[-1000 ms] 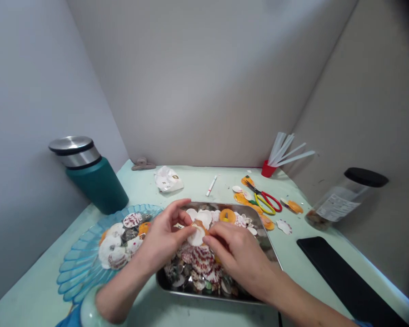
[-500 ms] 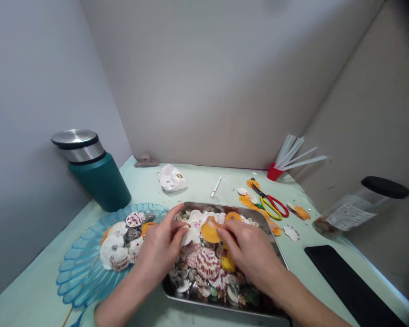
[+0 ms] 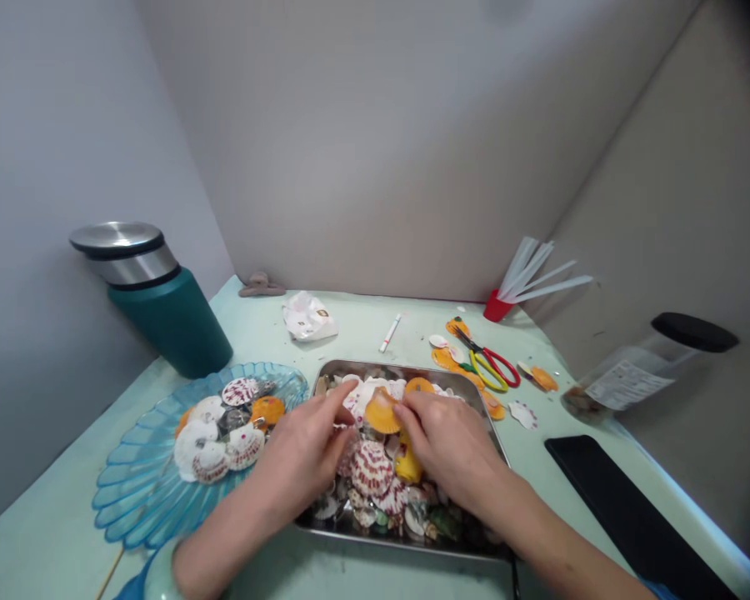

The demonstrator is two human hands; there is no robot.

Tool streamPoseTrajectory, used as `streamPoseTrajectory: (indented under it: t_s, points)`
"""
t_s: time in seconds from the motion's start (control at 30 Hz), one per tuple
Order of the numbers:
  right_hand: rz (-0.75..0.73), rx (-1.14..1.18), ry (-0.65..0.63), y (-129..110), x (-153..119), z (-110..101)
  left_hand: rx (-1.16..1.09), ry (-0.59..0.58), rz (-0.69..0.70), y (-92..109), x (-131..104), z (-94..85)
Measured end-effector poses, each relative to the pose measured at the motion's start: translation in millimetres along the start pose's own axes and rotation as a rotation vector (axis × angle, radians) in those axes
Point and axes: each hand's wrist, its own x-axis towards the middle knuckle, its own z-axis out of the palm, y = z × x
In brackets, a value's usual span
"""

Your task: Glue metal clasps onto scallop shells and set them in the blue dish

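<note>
1. Orange shell (image 3: 382,413): over the heaped shells (image 3: 372,468) in the metal tray (image 3: 406,544), its edge pinched between thumb and forefinger of my right hand (image 3: 453,442).
2. My left hand (image 3: 306,446): thumb and forefinger parted, left of that shell.
3. I judge a light edge grip best, sparing the thin rim.

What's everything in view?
Tray: one, silver, centre
Plate: one, blue, left
Table: one, green, beneath
Walls: three, grey, around
Shells: many, mixed, tray, plate, table
Scallop: one, orange, right hand
Piece: one, yellow, tray
Rod: one, tan, front left
Bottle: one, teal, left
Clip: one, brown, back
Packet: one, white, back
Pen: one, white, back
Scissors: one, red-yellow, right
Cup: one, red, back right
Sticks: several, white, cup
Jar: one, clear, right
Slab: one, black, right
Bangle: one, pale, left wrist
Left hand: one, at tray
Right hand: one, at tray
</note>
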Motion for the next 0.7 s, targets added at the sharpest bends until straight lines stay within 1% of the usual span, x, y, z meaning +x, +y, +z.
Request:
streamPoseTrajectory:
  t_s: [0.07,0.13,0.27,0.33,0.4,0.47,0.57,0.63,0.7]
  points:
    - [0.002,0.020,0.016,2,4,-1,0.096,-0.081,-0.042,9,-4,4.3]
    - [-0.005,0.045,0.029,4,7,-3,0.175,-0.121,-0.075,18,-8,10.7]
    - [-0.021,0.074,0.029,6,7,-7,0.246,-0.133,-0.045,33,-13,24.9]
    - [-0.034,0.085,0.023,7,5,-8,0.236,-0.125,-0.028,34,-15,28.9]
    - [-0.047,0.098,0.021,7,4,-8,0.173,-0.127,-0.025,30,-15,28.4]
    - [-0.055,0.116,0.025,9,2,-8,0.056,-0.136,-0.066,26,-15,23.0]
    - [-0.060,0.145,0.035,11,2,-10,-0.203,-0.127,-0.197,22,-11,8.1]
    - [-0.064,0.166,0.040,12,2,-11,-0.499,-0.138,-0.269,23,-8,-3.0]
    - [-0.084,0.194,0.040,12,1,-13,-0.858,-0.199,-0.404,27,-5,-11.9]
